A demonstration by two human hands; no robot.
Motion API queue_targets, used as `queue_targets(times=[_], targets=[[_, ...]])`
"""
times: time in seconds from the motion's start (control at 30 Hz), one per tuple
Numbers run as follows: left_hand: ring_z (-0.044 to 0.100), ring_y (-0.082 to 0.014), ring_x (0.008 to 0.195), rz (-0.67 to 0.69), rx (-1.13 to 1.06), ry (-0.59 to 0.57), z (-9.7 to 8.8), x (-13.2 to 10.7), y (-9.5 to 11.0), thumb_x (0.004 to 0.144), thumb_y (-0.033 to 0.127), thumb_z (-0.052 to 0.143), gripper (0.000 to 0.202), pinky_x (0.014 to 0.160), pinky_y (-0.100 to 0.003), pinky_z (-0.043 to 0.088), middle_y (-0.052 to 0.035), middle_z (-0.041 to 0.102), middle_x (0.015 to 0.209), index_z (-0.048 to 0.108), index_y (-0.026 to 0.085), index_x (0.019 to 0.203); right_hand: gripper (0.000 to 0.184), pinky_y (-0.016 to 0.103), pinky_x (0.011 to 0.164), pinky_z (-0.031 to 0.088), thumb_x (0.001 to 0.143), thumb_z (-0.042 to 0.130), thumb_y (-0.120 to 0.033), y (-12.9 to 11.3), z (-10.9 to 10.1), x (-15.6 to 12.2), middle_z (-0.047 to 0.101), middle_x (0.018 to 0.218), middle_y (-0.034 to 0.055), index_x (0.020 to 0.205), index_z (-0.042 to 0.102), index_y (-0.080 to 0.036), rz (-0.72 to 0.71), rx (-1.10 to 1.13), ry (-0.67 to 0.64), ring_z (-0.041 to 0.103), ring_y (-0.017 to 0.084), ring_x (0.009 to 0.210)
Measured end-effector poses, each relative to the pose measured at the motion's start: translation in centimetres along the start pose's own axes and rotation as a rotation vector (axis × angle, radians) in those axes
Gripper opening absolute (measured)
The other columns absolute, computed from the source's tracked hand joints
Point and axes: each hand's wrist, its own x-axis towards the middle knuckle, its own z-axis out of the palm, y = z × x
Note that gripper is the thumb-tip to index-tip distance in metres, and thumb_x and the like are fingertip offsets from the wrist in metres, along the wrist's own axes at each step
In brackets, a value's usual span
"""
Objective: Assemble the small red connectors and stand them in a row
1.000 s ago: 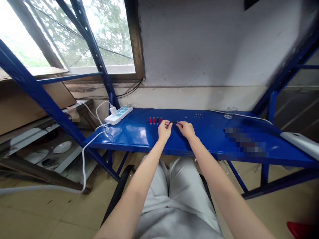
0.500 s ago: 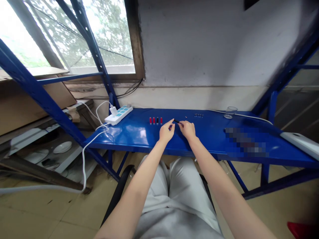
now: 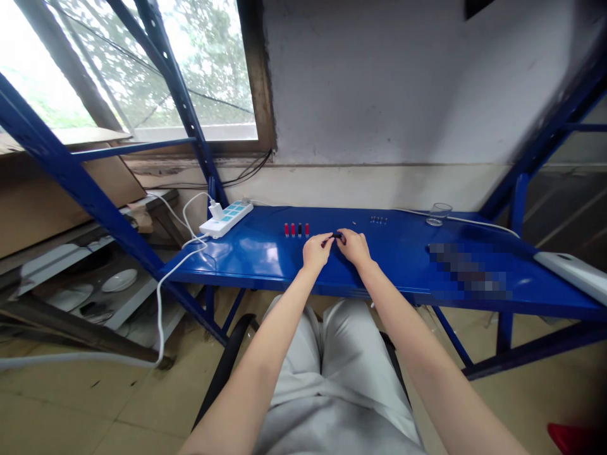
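Note:
Above the middle of the blue table [image 3: 256, 221], both my hands meet at a small black cylinder [image 3: 337, 236]. My left hand [image 3: 317, 251] is closed in a pinch at the cylinder's left end. The right end sits between the thumb and fingers of my right hand [image 3: 355, 248], also closed. My fingers cover much of the piece, so its exact kind is hidden. To the left stands a row of small red cylinders [image 3: 293, 230] with one black cylinder [image 3: 300, 230] among them, pale at their lower ends.
Several tiny metal pieces [image 3: 378, 220] lie behind my right hand, with a small loose bit [image 3: 354, 222] nearer. A clear glass [image 3: 439, 215] stands at the back right. On the left edge is a white power strip [image 3: 226, 219]. A pixelated object [image 3: 469, 272] lies at right.
The black cylinder has come down a little and turned from slanted to nearly level. My left fingers have moved from its tip to closing on its left end.

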Motion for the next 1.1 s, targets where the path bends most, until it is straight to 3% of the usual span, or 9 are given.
queue_targets(times=[0.23,0.63,0.87,1.1], targets=[[0.06,-0.0125,0.066,-0.042,-0.09,0.008,0.2,0.1,-0.2,0.077,0.028,0.058,0.02,0.069,-0.027,0.048,-0.0053,0.069,0.084,0.069,0.018,0.09,0.035,0.031,0.072,0.032,0.078,0.042,-0.018,0.0,0.3,0.1,0.065,0.093,0.0104,0.11,0.056,-0.015,-0.03,0.011,-0.004,0.057,0.02,0.086],[0.055,-0.01,0.06,-0.048,-0.046,-0.007,0.1,0.2,0.0,0.076,0.026,0.058,0.019,0.065,-0.024,0.046,-0.0046,0.068,0.081,0.066,0.017,0.091,0.034,0.03,0.072,0.031,0.079,0.043,-0.02,-0.1,0.2,0.0,0.065,0.088,0.0091,0.11,0.054,-0.015,-0.07,0.031,0.001,0.058,0.021,0.086],[0.052,-0.0087,0.056,-0.077,-0.079,0.048,-0.1,0.1,0.2,0.076,0.026,0.057,0.018,0.061,-0.022,0.045,-0.0031,0.066,0.076,0.066,0.017,0.089,0.027,0.031,0.074,0.03,0.084,0.041,-0.024,-0.7,0.4,0.1,0.066,0.092,0.0121,0.107,0.048,-0.013,-0.076,0.007,-0.017,0.059,0.022,0.085],[0.055,-0.0102,0.06,-0.137,-0.169,0.119,-0.5,0.2,0.3,0.075,0.032,0.058,0.022,0.064,-0.024,0.046,-0.0043,0.066,0.076,0.066,0.017,0.089,0.021,0.032,0.075,0.032,0.086,0.039,-0.027,-1.5,0.6,0.5,0.067,0.083,0.0101,0.099,0.049,-0.015,-0.085,-0.025,-0.047,0.061,0.02,0.072]])
